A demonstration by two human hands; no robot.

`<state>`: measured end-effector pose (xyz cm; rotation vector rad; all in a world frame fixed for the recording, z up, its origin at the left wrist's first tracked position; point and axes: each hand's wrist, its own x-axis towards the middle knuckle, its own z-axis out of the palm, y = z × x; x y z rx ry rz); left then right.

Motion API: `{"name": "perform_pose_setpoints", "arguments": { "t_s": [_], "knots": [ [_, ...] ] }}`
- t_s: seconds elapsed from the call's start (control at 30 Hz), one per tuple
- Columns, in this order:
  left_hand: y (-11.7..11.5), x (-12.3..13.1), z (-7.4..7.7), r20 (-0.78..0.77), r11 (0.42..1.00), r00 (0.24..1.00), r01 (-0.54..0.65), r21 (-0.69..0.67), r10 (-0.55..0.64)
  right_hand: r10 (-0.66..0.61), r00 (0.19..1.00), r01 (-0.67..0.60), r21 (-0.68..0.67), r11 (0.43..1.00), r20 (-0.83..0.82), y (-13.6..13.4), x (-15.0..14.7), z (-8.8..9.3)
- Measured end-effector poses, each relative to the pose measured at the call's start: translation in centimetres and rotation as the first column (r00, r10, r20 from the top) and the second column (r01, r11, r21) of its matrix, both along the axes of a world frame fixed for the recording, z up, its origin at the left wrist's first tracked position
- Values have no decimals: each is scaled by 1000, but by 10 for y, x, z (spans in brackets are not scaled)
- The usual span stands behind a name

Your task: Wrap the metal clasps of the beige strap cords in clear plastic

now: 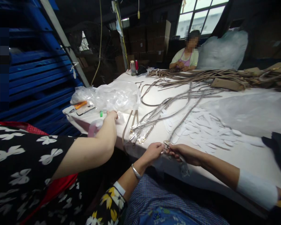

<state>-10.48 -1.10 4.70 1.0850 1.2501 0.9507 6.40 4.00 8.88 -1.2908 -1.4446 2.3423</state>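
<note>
At the near table edge, my left hand (154, 151) is closed, its fingertips pinching the metal-fitted end of a thin grey-brown strap (184, 117). My right hand (181, 153) meets it there, fingers curled around the same end; the exact fitting is too small to make out. From between my hands the strap runs up and away across the table. Clear plastic film (184, 168) hangs below my right hand. Just left of my hands lie several straps with gold-coloured clasps (142, 140), partly under clear wrapping.
A co-worker's arm (105, 137) reaches over the table from the left, near a plastic bag (118, 95), a phone (85, 109) and green tape (101, 113). White paper strips (208, 129) spread at right. A strap pile (196, 76) lies before another seated person (186, 57).
</note>
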Motion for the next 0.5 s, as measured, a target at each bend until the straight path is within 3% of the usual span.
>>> {"name": "perform_pose_setpoints", "arguments": {
  "t_s": [0.23,0.4,0.5],
  "knots": [
    [3,-5,1,-37,997,998,45,62,-42,-38,999,37,52,998,20,-3,-10,-9],
    [-8,-5,8,-53,993,997,69,99,-64,-73,997,70,111,991,23,-4,-10,-9],
    [-13,-27,15,-6,993,999,-48,110,49,-34,999,36,91,995,-22,-10,-5,-6]
  ]
}}
